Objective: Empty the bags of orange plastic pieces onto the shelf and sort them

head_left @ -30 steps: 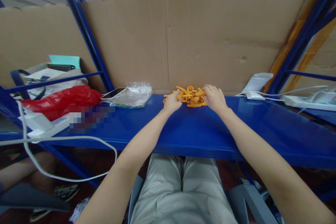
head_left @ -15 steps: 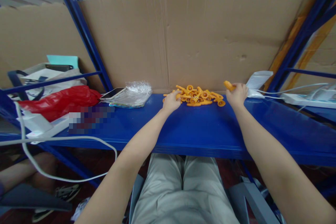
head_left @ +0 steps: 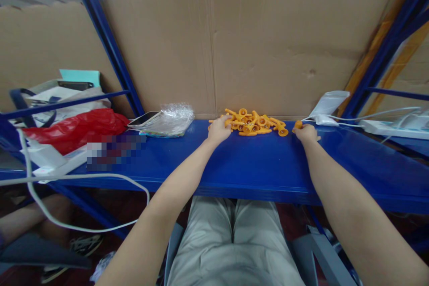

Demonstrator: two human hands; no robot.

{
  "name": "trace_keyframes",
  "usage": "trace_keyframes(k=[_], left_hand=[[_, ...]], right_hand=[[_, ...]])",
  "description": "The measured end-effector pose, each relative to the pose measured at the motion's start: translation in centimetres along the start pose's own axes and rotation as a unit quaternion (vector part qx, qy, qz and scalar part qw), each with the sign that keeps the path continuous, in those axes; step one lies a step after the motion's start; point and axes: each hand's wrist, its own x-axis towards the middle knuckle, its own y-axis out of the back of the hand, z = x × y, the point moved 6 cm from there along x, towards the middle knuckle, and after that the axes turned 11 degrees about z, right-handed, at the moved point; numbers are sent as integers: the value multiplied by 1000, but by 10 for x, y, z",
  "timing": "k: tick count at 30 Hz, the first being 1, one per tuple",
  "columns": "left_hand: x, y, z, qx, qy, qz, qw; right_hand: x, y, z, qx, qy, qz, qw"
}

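A heap of small orange plastic pieces [head_left: 254,123], shaped like little horns with flared round mouths, lies on the blue shelf [head_left: 248,165] against the cardboard. My left hand [head_left: 219,129] rests at the heap's left edge, its fingers curled over an orange piece that shows on both sides of them. To the right of the heap, my right hand [head_left: 306,133] is closed low over the shelf. From its fingertips pokes the end of one orange horn-shaped piece [head_left: 298,124]; the rest of that piece is hidden by the hand.
Behind the shelf stands a cardboard panel [head_left: 268,44] between blue posts. On the left are a plastic-wrapped pack [head_left: 176,120], a phone [head_left: 145,118] and a red bag [head_left: 90,129]. A white packet [head_left: 330,105] and cables lie at right. A white cable [head_left: 100,176] loops past the front edge.
My right hand has lowered and moved slightly right, turning the orange piece so that mostly its end shows. My left hand and the heap look unchanged.
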Motion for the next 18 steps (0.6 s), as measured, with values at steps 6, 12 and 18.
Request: trace_keyframes(k=[6, 12, 18], left_hand=[[0, 0, -1, 1, 2, 1, 1000], [0, 0, -1, -2, 1, 4, 1000], [0, 2, 1, -13, 1, 8, 1000]], right_hand=[[-1, 8, -2, 1, -5, 38, 999], [4, 3, 4, 32, -47, 26, 998], [3, 1, 3, 48, -35, 36, 998]])
